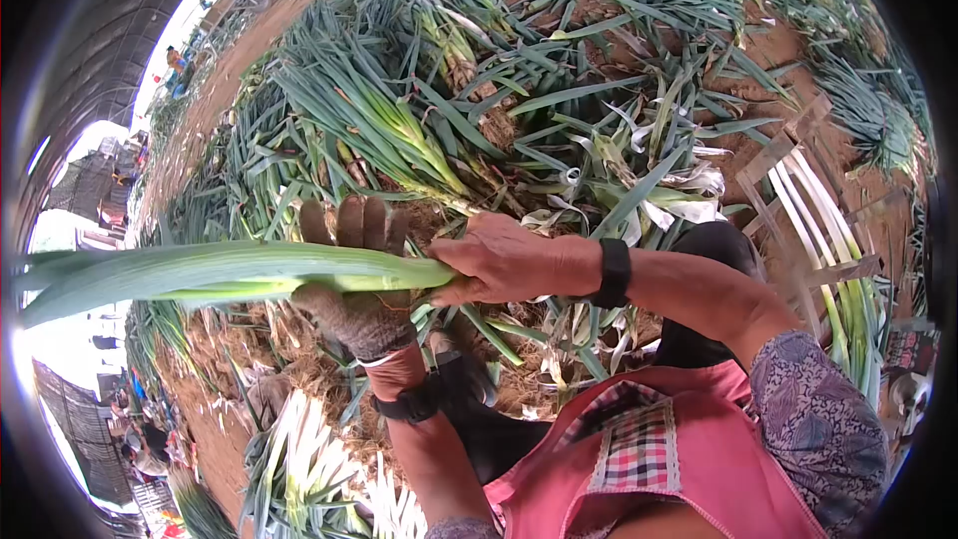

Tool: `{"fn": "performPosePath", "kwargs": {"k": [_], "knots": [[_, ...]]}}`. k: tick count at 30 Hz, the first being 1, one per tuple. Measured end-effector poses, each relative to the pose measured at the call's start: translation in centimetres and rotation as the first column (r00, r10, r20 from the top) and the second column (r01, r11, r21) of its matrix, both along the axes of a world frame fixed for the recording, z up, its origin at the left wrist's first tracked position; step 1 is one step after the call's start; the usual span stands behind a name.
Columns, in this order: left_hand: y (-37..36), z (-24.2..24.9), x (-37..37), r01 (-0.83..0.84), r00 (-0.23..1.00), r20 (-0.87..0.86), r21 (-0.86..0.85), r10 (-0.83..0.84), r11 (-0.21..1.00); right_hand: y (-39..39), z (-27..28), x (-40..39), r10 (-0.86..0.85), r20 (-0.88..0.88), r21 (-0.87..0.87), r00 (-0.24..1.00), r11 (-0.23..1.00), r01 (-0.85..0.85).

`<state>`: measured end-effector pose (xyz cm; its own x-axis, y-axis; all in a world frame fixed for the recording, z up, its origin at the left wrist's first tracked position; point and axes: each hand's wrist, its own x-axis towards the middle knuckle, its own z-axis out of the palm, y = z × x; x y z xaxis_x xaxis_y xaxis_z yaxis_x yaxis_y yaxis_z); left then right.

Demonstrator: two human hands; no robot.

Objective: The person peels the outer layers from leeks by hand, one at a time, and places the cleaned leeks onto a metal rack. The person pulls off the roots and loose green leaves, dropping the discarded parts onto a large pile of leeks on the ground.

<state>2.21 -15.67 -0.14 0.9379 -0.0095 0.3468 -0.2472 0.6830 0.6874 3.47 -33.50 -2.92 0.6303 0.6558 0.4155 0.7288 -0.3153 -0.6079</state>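
A long green leek (pixel 249 269) stretches level from the left edge of the view to the centre. My right hand (pixel 499 260), bare and with a black wristband, pinches its pale end between thumb and fingers. My left hand (pixel 354 299) wears a brown and grey glove. Its fingers are stretched out and spread behind the leek, which crosses the palm, and part of the palm is hidden by the leek.
Heaped green leeks (pixel 369 110) and loose leaves cover the ground ahead. White-stemmed leeks (pixel 299 449) lie at the lower left. More rest in a wooden frame (pixel 763 160) on the right. Distant people (pixel 175 60) are at the upper left. Below is a pink apron (pixel 718 449).
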Motion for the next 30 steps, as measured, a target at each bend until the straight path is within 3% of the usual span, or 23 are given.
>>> {"fn": "performPosePath", "kwargs": {"k": [3, 7, 13, 16, 19, 22, 25, 28, 30], "knots": [[-0.5, -1.1, 0.4, -0.06, 0.992, -0.121, -0.145, 0.043, 0.988, 0.1, -1.3, 0.5, -0.221, 0.207, -0.052, 0.953, 0.97, 0.236], [-2.0, -1.4, -0.2, -0.229, 0.946, -0.223, 0.058, 0.236, 0.972, 0.6, -2.2, 0.3, -0.261, 0.256, -0.134, 0.931, 0.944, 0.302], [-2.1, -1.7, -0.3, -0.06, 0.99, -0.128, -0.046, 0.054, 0.997, 0.5, -2.0, 0.6, -0.304, 0.441, -0.08, 0.845, 0.924, 0.374], [-2.6, -1.5, -0.7, -0.037, 0.994, -0.105, -0.048, 0.032, 0.998, -0.2, -0.1, 0.9, -0.208, 0.2, -0.248, 0.957, 0.935, 0.255], [-2.9, -0.7, -1.0, -0.015, 0.995, -0.098, -0.044, 0.01, 0.999, -0.3, 0.2, 2.0, -0.189, -0.282, -0.052, 0.941, 0.982, 0.182], [-3.0, -0.2, -0.9, 0.002, 0.998, -0.055, -0.022, -0.003, 1.0, -0.1, 0.3, 2.2, -0.168, -0.372, 0.237, 0.913, 0.934, 0.268], [-3.0, -0.6, -0.4, 0.014, 0.997, -0.071, 0.026, -0.012, 1.0, -0.7, 2.3, 1.6, -0.13, -0.169, 0.084, 0.977, 0.986, 0.146], [-3.0, -1.1, 0.0, 0.034, 0.992, -0.118, 0.032, -0.03, 0.999, -0.6, 2.4, 1.9, -0.125, -0.165, -0.233, 0.978, 0.969, 0.085], [-3.4, -0.8, -0.2, -0.019, 0.979, -0.2, 0.022, 0.023, 1.0, -1.0, -0.5, 3.6, -0.21, 0.049, -0.049, 0.977, 0.976, 0.212]]}}
